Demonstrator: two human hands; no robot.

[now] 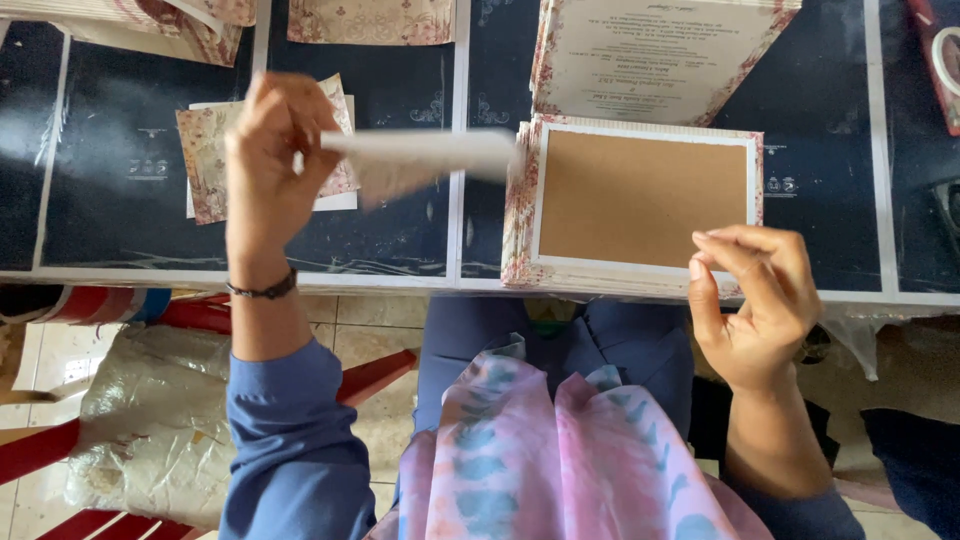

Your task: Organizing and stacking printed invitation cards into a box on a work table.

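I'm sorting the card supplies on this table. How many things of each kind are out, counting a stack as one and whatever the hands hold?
Stack of floral-bordered brown-centred boards: 1
Printed floral card: 1
Floral sheets lying flat: 3
Blurred pale sheet held in left hand: 1
Total: 6
Right hand pinches the stack's near corner.

A matt paper sheet (420,155) is being held. Matt brown cardboard is showing on the top card (645,197), bordered by floral printed paper. Glossy plastic film is covering the dark table (110,180).
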